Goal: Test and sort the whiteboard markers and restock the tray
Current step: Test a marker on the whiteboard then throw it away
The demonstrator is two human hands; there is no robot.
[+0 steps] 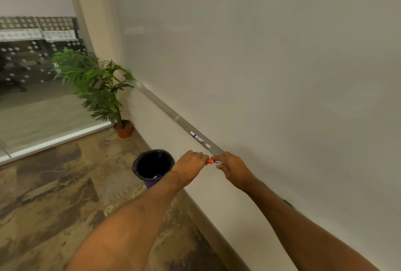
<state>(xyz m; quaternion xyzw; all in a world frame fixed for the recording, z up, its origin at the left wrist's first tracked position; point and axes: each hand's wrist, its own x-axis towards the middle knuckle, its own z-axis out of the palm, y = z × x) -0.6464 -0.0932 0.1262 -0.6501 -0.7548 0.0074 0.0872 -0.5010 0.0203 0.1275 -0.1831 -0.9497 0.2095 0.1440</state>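
Both hands meet just below the whiteboard tray (184, 122): the left hand (191, 165) is closed around the red marker's (213, 161) cap end, and the right hand (233, 168) grips its white barrel, whose printed label is too small to read. A blue-capped marker (200, 139) lies in the tray just beyond, its writing also illegible. A black bin (153, 165) stands on the floor beneath.

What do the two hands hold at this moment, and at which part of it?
Both hold one red marker: the left hand closes on its red cap end, the right hand on the white barrel.
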